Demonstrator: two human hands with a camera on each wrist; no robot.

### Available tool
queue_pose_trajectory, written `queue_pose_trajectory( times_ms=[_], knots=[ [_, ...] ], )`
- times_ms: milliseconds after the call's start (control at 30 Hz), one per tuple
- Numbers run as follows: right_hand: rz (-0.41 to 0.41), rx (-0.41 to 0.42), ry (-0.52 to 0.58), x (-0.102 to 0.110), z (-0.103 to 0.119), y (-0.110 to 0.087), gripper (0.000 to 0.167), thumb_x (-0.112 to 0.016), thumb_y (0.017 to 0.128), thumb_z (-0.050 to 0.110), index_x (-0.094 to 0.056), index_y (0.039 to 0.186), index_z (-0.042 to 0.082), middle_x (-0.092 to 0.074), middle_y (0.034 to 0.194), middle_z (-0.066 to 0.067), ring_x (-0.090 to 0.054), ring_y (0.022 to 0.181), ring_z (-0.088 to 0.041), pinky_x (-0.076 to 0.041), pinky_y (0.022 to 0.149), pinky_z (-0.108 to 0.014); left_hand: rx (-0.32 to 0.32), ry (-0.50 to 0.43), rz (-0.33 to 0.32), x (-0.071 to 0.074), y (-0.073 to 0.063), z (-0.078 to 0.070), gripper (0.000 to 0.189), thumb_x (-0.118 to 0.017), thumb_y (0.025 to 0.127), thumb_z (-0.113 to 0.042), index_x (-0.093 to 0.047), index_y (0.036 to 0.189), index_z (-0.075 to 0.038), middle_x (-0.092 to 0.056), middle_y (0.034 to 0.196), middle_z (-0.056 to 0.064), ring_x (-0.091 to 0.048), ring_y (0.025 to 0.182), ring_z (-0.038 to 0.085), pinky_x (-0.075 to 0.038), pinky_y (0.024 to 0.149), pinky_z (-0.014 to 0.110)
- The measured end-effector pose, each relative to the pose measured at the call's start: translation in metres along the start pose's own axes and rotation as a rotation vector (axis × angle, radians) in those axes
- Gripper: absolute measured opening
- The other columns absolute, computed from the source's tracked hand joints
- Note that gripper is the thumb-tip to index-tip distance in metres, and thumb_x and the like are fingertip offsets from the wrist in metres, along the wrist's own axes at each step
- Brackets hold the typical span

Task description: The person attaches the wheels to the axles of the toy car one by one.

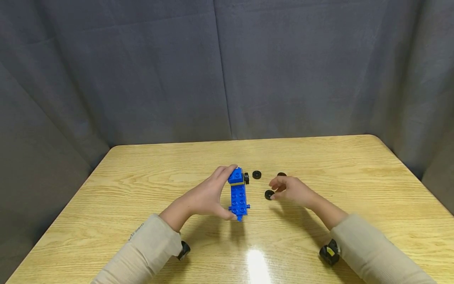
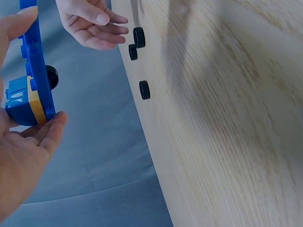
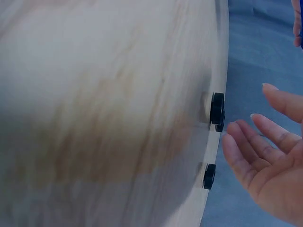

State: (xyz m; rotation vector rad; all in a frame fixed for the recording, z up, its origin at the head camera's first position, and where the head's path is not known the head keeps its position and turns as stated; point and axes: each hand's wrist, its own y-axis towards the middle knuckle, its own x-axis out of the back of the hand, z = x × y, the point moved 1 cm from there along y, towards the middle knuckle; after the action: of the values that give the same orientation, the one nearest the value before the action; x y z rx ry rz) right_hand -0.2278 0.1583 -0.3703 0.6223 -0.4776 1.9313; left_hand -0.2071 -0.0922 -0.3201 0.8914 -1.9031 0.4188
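My left hand (image 1: 209,193) grips a blue toy-brick car base (image 1: 239,199) by its two ends, thumb at the near end and fingers at the far one. It is held above the table, with studs along its top. A blue block (image 1: 235,176) over a yellow layer sits at its far end, and one black wheel (image 1: 246,178) is on the right side there. Bare axle pegs stick out at the near end. My right hand (image 1: 292,191), fingers spread and holding nothing, hovers right by a loose black wheel (image 1: 269,195).
Two more loose black wheels lie on the wooden table (image 1: 159,173): one wheel (image 1: 257,174) right of the car base, another wheel (image 1: 281,174) partly behind my right hand. A grey curtain (image 1: 170,79) hangs behind the table's far edge.
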Motion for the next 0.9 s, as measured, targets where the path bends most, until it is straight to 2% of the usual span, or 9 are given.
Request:
queue_pose_trajectory(
  times_ms=[300, 667, 900],
  knots=[
    [0.042, -0.009, -0.075, -0.002, -0.006, 0.003, 0.039, -0.063, 0.076, 0.008, -0.050, 0.111, -0.005, -0.053, 0.102, -0.016, -0.051, 0.093, -0.031, -0.044, 0.074, -0.037, 0.014, 0.004, 0.027, -0.001, -0.001, 0.002, 0.112, -0.077, 0.055, -0.040, -0.006, 0.139, -0.016, -0.023, 0.133, 0.008, -0.032, 0.118, 0.020, -0.034, 0.091, 0.036],
    [0.081, -0.030, -0.134, -0.001, -0.005, 0.009, 0.042, -0.063, 0.077, 0.007, -0.048, 0.114, -0.005, -0.051, 0.107, -0.019, -0.049, 0.098, -0.033, -0.043, 0.076, -0.037, 0.026, -0.006, 0.024, -0.001, -0.003, 0.006, 0.112, -0.077, 0.055, -0.039, -0.006, 0.139, -0.017, -0.024, 0.132, 0.007, -0.033, 0.117, 0.019, -0.034, 0.090, 0.036],
    [0.091, -0.003, -0.181, -0.003, -0.006, 0.015, 0.042, -0.065, 0.075, 0.006, -0.050, 0.112, -0.006, -0.055, 0.100, -0.014, -0.052, 0.092, -0.028, -0.043, 0.075, -0.037, 0.028, -0.015, 0.011, 0.000, -0.005, 0.009, 0.111, -0.077, 0.056, -0.040, -0.006, 0.139, -0.017, -0.025, 0.131, 0.007, -0.033, 0.116, 0.019, -0.035, 0.089, 0.036]
  ],
)
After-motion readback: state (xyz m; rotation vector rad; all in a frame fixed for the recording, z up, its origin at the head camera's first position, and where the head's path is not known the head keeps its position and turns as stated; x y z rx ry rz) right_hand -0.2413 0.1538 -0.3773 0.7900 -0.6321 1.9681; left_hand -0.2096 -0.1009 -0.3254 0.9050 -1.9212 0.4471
